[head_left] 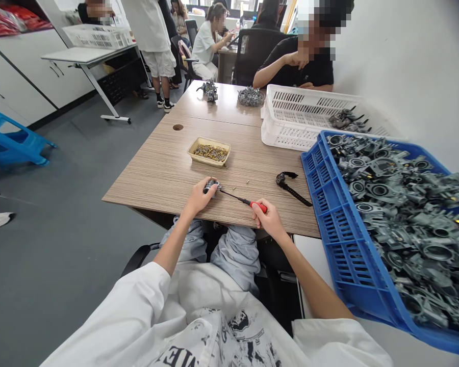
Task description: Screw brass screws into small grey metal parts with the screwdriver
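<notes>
Near the table's front edge, my left hand is closed around a small grey metal carburetor part, holding it against the wood; the fingers cover much of it. My right hand grips the red handle of a screwdriver. Its dark shaft points left, and the tip meets or nearly meets the part's right side; I cannot tell whether it sits in a screw. Two small brass-coloured pieces lie loose just beyond the shaft. Behind my left hand stands a cream tray filled with small brass-coloured pieces.
A black wristwatch lies right of the screwdriver. Beyond it are a blue crate heaped with grey metal castings and a white basket. A metal assembly and a pile of parts sit farther back, where a person sits.
</notes>
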`<state>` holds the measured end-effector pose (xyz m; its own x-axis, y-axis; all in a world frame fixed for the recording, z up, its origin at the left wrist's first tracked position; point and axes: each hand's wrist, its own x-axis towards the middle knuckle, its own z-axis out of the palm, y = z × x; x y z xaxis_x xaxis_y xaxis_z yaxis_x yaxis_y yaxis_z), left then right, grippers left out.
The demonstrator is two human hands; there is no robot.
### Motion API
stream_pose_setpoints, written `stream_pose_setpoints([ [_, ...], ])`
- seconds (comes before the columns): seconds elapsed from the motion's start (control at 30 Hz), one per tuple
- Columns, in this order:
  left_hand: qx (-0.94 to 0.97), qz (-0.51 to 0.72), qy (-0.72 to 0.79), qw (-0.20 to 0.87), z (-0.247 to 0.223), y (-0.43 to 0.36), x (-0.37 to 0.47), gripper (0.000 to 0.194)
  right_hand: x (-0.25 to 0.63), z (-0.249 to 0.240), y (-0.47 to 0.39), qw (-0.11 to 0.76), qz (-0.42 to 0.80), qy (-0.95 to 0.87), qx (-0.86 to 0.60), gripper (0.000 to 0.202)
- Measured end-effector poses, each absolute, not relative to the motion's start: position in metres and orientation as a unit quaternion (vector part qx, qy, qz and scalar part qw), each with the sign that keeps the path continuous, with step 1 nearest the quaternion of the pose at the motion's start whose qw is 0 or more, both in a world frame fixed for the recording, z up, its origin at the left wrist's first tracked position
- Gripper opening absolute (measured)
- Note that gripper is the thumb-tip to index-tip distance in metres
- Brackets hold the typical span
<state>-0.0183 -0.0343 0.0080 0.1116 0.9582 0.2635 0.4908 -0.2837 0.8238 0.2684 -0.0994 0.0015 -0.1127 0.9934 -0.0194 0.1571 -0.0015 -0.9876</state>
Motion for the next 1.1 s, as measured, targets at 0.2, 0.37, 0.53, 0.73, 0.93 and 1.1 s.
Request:
stream_pose_setpoints([
  [0.2, 0.688, 0.413, 0.523, 0.288, 0.0075, -0.0339, -0.0183, 0.038, 0.2679, 0.0039, -0.0995, 0.427, 0.486, -0.567, -0.511, 0.04],
  [0.37, 0.688, 0.409, 0.525, 0.288, 0.0078, -0.0339, -0.0184, 0.037, 0.2685, 0.0024, -0.0994, 0.425, 0.484, -0.568, -0.512, 0.04],
  [0.53, 0.688, 0.415, 0.522, 0.285, 0.0079, -0.0341, -0.0184, 0.036, 0.2681, 0.0035, -0.0995, 0.427, 0.485, -0.569, -0.509, 0.039],
  [0.73, 0.685, 0.412, 0.528, 0.288, 0.0082, -0.0345, -0.018, 0.035, 0.268, 0.0031, -0.0994, 0.425, 0.487, -0.57, -0.507, 0.039],
  [0.93, 0.686, 0.417, 0.523, 0.287, 0.0069, -0.0342, -0.0181, 0.035, 0.2684, 0.0029, -0.0995, 0.419, 0.486, -0.567, -0.516, 0.042],
  [1.1, 0.686, 0.412, 0.525, 0.29, 0.0084, -0.0345, -0.0179, 0.035, 0.2683, 0.0047, -0.1001, 0.42, 0.492, -0.563, -0.515, 0.04],
])
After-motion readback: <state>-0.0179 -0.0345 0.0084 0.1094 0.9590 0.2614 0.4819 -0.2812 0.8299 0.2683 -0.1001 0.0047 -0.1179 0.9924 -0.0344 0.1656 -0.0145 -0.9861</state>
